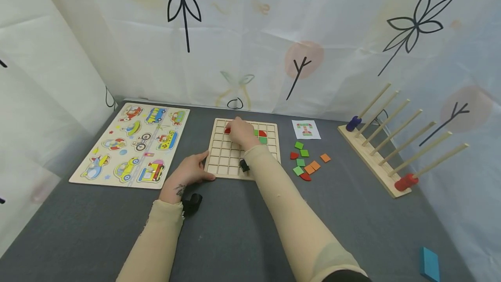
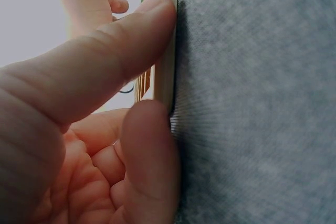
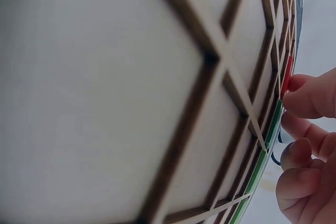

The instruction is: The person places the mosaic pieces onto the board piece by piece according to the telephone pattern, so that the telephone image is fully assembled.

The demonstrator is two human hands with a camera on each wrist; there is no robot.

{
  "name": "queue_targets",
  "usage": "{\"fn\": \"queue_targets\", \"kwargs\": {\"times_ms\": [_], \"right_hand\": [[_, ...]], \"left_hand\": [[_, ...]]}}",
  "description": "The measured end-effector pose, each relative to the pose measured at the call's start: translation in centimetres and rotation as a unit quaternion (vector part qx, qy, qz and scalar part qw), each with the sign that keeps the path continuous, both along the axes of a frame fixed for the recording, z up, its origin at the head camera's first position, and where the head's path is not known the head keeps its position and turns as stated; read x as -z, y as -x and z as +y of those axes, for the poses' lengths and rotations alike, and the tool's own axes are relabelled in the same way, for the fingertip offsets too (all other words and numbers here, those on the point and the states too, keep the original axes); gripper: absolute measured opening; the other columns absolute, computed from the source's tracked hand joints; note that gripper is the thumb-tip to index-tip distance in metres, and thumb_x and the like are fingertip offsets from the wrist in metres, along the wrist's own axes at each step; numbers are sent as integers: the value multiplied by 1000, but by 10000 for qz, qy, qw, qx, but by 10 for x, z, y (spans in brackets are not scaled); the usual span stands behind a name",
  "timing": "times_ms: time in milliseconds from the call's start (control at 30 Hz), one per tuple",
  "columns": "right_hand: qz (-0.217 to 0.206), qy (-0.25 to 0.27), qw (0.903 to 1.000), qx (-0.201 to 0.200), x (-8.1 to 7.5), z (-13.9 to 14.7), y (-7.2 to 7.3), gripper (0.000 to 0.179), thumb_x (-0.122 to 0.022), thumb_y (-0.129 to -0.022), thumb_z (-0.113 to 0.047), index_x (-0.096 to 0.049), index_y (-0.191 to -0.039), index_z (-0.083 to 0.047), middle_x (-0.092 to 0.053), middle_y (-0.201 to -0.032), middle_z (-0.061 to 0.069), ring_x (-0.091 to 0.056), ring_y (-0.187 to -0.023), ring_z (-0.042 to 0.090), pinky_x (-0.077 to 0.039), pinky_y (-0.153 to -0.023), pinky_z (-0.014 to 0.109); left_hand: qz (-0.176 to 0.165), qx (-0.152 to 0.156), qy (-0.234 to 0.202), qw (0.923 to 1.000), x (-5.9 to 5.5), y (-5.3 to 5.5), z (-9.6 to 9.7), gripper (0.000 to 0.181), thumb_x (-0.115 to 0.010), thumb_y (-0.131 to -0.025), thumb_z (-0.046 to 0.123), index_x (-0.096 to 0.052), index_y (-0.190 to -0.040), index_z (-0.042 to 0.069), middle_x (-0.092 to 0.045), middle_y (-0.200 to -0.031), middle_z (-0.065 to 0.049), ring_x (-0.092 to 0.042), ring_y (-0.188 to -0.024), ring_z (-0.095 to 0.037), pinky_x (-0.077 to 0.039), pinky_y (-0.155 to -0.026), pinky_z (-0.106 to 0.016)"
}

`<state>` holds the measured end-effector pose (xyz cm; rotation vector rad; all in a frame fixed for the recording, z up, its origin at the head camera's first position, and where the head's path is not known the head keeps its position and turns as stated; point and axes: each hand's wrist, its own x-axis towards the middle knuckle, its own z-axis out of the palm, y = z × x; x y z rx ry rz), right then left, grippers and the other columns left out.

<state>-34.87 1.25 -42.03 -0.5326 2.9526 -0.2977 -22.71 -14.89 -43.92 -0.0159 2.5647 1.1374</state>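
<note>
A wooden grid board (image 1: 224,160) lies mid-table. My left hand (image 1: 189,171) holds its near-left corner, thumb along the near edge and a finger at the left edge; in the left wrist view the thumb (image 2: 115,51) presses the board's side (image 2: 167,72). My right hand (image 1: 242,133) reaches over the board's far part, pinching a red piece (image 3: 286,77) at a far-row cell. Green tiles (image 3: 257,171) sit beside it in the right wrist view. Right of the hand, another red piece (image 1: 262,133) and a green tile (image 1: 263,140) lie in cells.
Right of the board lie loose green tiles (image 1: 304,153), orange tiles (image 1: 325,158) and red rounded pieces (image 1: 305,177), below a pattern card (image 1: 306,129). A picture puzzle board (image 1: 129,151) is at left. A peg stand (image 1: 375,162) stands at right, a blue block (image 1: 429,264) near the front right.
</note>
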Motion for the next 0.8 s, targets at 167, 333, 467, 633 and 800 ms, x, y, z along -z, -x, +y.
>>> {"fn": "queue_targets", "kwargs": {"times_ms": [167,333,467,633,800], "right_hand": [[-51,27,9999,95,-2,2,-2,37,-48,-91,-10,-62,-123,-23,-53,-119,7,-53,-93,17,-46,-70,34],[-140,264,9994,146,-10,7,-5,32,-49,-90,-11,-67,-114,-22,-58,-118,3,-55,-94,15,-46,-72,32],[-390,1089,9932,130,-22,18,-7,30,-47,-91,-13,-65,-115,-15,-60,-119,3,-57,-100,19,-47,-78,36],[-896,2709,9582,228,-33,42,-11,28,-50,-92,-15,-62,-117,-7,-58,-116,7,-53,-100,18,-44,-84,36],[-1412,4307,8889,670,-40,71,-16,19,-56,-91,-14,-63,-108,-7,-59,-97,3,-43,-63,8,-38,-61,31]], "left_hand": [[-69,-24,-41,10000,-3,-1,2,92,-79,-72,19,-27,-146,8,-49,-67,-5,-47,-54,-15,-37,-52,-27],[-78,-3,-58,10000,-4,-2,3,91,-79,-72,19,-27,-146,8,-49,-67,-5,-47,-54,-15,-37,-53,-27],[-55,26,-110,9999,-4,-1,3,92,-79,-72,19,-27,-146,7,-49,-65,-5,-47,-53,-15,-38,-52,-27],[30,86,-74,9999,-3,-1,1,92,-79,-71,19,-26,-146,5,-49,-64,-5,-47,-52,-15,-38,-52,-27],[189,146,4,9997,-2,-2,0,92,-80,-71,19,-27,-145,2,-49,-64,-6,-46,-51,-15,-38,-51,-27]]}}
